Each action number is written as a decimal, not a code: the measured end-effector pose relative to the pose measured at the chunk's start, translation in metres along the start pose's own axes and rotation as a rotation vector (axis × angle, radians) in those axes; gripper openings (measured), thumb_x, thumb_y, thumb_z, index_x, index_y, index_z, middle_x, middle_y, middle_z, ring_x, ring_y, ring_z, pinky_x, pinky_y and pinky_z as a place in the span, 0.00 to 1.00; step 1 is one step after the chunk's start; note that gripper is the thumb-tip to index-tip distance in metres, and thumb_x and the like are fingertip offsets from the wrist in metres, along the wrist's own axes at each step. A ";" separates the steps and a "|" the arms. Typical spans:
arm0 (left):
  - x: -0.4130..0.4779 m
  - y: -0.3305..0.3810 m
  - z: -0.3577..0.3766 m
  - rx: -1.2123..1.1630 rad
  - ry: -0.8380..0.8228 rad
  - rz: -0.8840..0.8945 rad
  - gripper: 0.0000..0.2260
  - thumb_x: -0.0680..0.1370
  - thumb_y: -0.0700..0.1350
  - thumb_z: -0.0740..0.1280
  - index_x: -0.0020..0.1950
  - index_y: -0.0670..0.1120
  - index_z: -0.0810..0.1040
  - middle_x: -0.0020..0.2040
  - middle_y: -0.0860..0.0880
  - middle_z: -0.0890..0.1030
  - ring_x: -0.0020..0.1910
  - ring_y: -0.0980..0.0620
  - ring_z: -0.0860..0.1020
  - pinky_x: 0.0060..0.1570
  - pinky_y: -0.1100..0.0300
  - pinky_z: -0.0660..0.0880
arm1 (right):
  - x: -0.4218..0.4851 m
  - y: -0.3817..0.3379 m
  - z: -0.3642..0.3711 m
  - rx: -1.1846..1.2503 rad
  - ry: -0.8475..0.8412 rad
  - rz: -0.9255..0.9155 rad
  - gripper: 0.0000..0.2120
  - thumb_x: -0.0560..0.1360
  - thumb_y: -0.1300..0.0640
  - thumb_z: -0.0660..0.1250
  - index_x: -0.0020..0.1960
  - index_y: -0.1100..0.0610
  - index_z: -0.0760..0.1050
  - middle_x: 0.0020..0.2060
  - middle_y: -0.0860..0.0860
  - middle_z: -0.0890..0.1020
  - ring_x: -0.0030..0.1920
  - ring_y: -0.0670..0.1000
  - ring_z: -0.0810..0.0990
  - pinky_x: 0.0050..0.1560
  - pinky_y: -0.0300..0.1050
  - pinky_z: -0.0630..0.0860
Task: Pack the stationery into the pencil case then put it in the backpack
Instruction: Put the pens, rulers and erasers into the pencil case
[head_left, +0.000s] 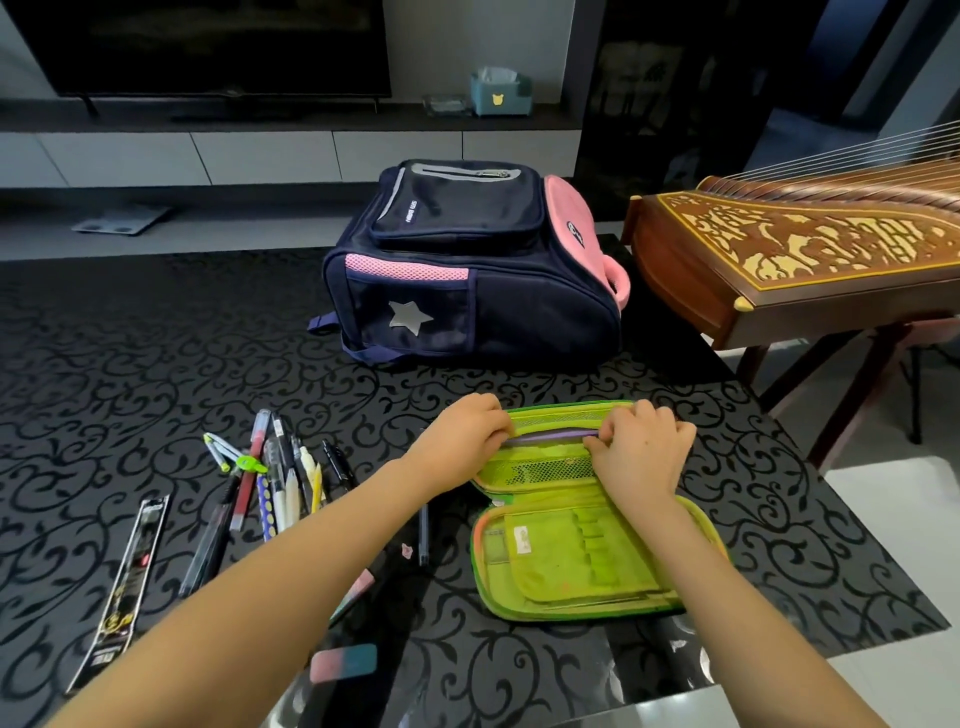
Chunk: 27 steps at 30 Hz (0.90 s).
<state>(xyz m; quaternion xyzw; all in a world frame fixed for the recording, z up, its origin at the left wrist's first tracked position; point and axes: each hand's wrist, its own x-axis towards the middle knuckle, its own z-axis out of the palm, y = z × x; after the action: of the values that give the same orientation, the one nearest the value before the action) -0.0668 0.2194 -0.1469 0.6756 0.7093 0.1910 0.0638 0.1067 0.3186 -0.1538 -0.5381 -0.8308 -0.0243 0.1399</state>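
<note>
Both hands, left hand (475, 423) and right hand (641, 447), pinch a purple pen (550, 437) into the open pencil case (597, 561); next, grab the loose pens (280, 478).

Green pencil case (587, 551) lies open before closed navy backpack (467, 260)

Here's the surface (130, 322), black with a curling scroll pattern. At the far middle lies a navy and pink backpack (467, 270). Near the right front lies a green pencil case (587, 525), opened flat. Left of it, a loose cluster of pens and pencils (275, 478) (some overlapping), one pen (424, 535) apart, a long flat packet (124, 587) at far left, and an eraser (344, 662) near the front edge.
</note>
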 end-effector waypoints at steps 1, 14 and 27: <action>-0.004 -0.001 -0.003 -0.018 0.030 -0.009 0.11 0.80 0.43 0.60 0.56 0.42 0.79 0.52 0.44 0.77 0.54 0.47 0.73 0.56 0.57 0.68 | -0.002 -0.002 -0.003 0.034 0.003 -0.004 0.06 0.70 0.50 0.71 0.40 0.53 0.80 0.43 0.52 0.79 0.48 0.57 0.74 0.49 0.51 0.64; -0.135 -0.089 -0.068 0.062 0.427 -0.916 0.12 0.79 0.45 0.60 0.50 0.36 0.74 0.49 0.34 0.78 0.50 0.36 0.76 0.43 0.52 0.68 | -0.072 -0.164 -0.026 0.455 -0.287 -0.463 0.11 0.77 0.49 0.62 0.48 0.54 0.79 0.45 0.51 0.83 0.50 0.55 0.78 0.45 0.46 0.72; -0.138 -0.146 -0.091 -0.366 0.326 -1.257 0.14 0.68 0.41 0.71 0.27 0.41 0.68 0.24 0.45 0.71 0.30 0.45 0.75 0.34 0.56 0.74 | -0.076 -0.207 -0.026 0.481 -0.527 -0.321 0.15 0.76 0.52 0.63 0.33 0.58 0.72 0.30 0.53 0.76 0.32 0.54 0.74 0.34 0.42 0.71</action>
<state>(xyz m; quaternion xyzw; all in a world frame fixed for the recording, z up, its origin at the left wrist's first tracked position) -0.2240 0.0654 -0.1390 0.0753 0.9243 0.3343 0.1683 -0.0449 0.1592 -0.1260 -0.3412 -0.8938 0.2884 0.0384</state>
